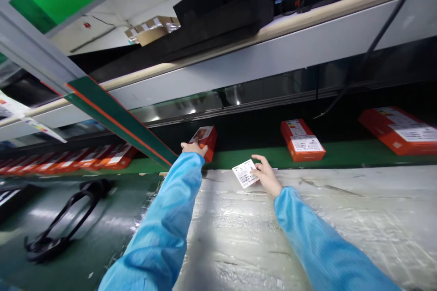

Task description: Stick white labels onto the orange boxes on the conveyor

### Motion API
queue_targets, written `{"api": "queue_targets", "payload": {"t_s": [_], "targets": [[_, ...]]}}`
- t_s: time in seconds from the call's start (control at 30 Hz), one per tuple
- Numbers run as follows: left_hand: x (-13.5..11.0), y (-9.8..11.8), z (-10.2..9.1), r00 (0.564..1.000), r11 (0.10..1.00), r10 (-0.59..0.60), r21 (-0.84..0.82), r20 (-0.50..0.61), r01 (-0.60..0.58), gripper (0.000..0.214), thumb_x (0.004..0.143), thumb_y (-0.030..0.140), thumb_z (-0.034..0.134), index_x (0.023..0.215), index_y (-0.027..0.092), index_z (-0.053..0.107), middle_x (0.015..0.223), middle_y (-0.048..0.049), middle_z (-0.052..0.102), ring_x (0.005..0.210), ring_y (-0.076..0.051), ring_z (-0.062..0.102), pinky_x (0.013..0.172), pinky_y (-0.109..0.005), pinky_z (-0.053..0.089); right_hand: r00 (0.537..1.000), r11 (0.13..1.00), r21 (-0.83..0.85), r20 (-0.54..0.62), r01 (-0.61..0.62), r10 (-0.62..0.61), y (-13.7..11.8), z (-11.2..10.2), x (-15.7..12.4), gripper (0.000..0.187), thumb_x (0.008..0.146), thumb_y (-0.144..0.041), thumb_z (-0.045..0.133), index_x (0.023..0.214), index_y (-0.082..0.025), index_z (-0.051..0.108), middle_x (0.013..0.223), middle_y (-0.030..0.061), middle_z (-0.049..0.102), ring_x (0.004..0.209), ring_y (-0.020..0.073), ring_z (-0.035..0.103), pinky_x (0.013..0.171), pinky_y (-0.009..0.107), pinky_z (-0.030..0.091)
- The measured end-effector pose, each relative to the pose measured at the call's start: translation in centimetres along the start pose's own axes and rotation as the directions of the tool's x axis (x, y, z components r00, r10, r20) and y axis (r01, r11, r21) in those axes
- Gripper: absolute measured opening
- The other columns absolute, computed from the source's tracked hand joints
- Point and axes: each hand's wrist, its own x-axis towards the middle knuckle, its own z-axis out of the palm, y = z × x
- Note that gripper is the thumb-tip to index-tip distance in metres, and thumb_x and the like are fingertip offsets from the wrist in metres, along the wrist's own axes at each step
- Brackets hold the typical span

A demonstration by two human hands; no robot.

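On the green belt (280, 159), an orange box (208, 142) is clasped at its near end by the left hand (194, 148). A white label (245, 173) is pinched in the right hand (266, 175).

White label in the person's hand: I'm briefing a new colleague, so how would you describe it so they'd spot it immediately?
Start at the green conveyor belt crossing the view, carrying orange-red boxes. Just in front of it, above the plastic-covered bench, the right hand holds a small white barcoded label. Unlike the labels on the boxes, it is loose.

label txt (244, 173) illegible, rt box (398, 131) cut off
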Motion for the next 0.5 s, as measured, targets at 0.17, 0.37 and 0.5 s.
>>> {"api": "queue_targets", "payload": {"t_s": [0.17,0.37,0.5], "targets": [[-1.9,0.4,-0.2,0.998,1.000,0.016,-0.009,0.066,-0.016,0.060,0.083,0.049,0.061,0.128,0.011,0.051,0.113,-0.0161,0.043,0.091,-0.024,0.057,0.086,-0.038,0.047,0.999,0.999,-0.009,0.024,-0.045,0.045,-0.4,-0.5,0.0,0.075,0.057,-0.031,0.065,0.131,-0.024,0.051,0.090,0.0070,0.062,0.078,0.0293,0.062,0.061,0.037,0.054],[-3.9,1.2,1.2,0.998,0.998,-0.058,-0.021,-0.001,0.058,0.059,0.082,0.057,0.060,0.126,0.018,0.055,0.123,-0.0186,0.034,0.086,-0.023,0.061,0.086,-0.040,0.049,1.000,0.999,-0.044,0.013,-0.016,0.017,0.2,-1.5,-0.2,0.051,0.057,-0.033,0.071,0.106,-0.021,0.062,0.104,0.0116,0.061,0.086,0.0301,0.062,0.062,0.036,0.053],[-4.8,0.9,2.4,0.996,0.990,-0.060,-0.131,-0.060,0.051,0.063,0.083,0.057,0.059,0.136,0.025,0.049,0.119,-0.0161,0.033,0.090,-0.023,0.061,0.089,-0.037,0.048,1.000,0.998,-0.062,-0.019,-0.017,0.016,0.6,-1.7,0.2,0.045,0.059,-0.036,0.071,0.103,-0.027,0.063,0.104,0.0140,0.060,0.086,0.0306,0.062,0.060,0.038,0.052]]}}
